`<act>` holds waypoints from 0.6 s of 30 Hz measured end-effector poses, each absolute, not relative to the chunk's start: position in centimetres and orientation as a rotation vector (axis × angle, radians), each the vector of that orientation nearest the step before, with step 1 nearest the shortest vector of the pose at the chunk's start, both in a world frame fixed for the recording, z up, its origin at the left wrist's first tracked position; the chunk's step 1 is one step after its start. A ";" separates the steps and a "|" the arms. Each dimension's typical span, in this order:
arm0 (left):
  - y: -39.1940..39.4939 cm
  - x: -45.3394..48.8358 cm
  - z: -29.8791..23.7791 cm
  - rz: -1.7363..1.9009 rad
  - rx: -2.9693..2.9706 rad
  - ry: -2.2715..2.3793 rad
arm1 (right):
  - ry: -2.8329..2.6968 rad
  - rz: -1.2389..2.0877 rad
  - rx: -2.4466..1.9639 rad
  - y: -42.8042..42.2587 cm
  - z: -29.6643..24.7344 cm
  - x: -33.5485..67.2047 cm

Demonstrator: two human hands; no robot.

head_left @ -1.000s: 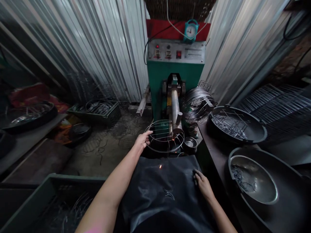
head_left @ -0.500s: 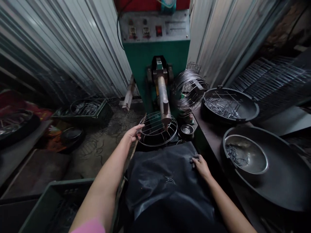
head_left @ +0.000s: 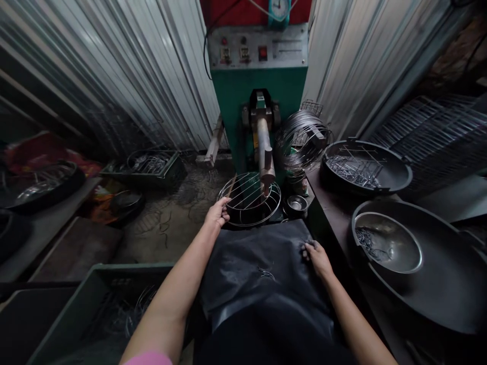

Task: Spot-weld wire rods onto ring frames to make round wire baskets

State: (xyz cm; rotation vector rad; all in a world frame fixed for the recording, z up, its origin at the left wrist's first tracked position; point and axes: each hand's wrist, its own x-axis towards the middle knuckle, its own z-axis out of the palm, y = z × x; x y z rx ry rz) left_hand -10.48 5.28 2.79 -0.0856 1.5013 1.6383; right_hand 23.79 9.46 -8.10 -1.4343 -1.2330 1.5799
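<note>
My left hand [head_left: 218,213] is closed on the left rim of a round wire rack [head_left: 249,222], with parallel bars across its top and a second ring below. The rack sits under the metal arm [head_left: 265,147] of a green machine [head_left: 224,91]; the arm's tip [head_left: 265,190] reaches down at the rack's right part, and I cannot tell if they touch. On the right edge of the dark apron [head_left: 251,299], my right hand [head_left: 316,256] has its fingers curled together. What they hold, if anything, is hidden. Several short curved wire pieces [head_left: 267,274] lie on the apron.
To the right, a steel bowl [head_left: 399,238] with small wire pieces sits in a large black pan [head_left: 449,284]. Behind it stands another pan [head_left: 399,175] of wire parts. A wire coil [head_left: 300,137] hangs beside the machine. Green crates [head_left: 95,284] stand at left.
The whole view has shifted, moving the machine slightly right in the picture. My left hand has turned a little at the rack's rim, and the rack appears slightly tilted. My right hand stays on the apron.
</note>
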 end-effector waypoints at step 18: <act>4.9 -8.6 3.2 1.728 -0.115 1.461 | -1.467 1.415 -1.515 9.9 -8.0 23.6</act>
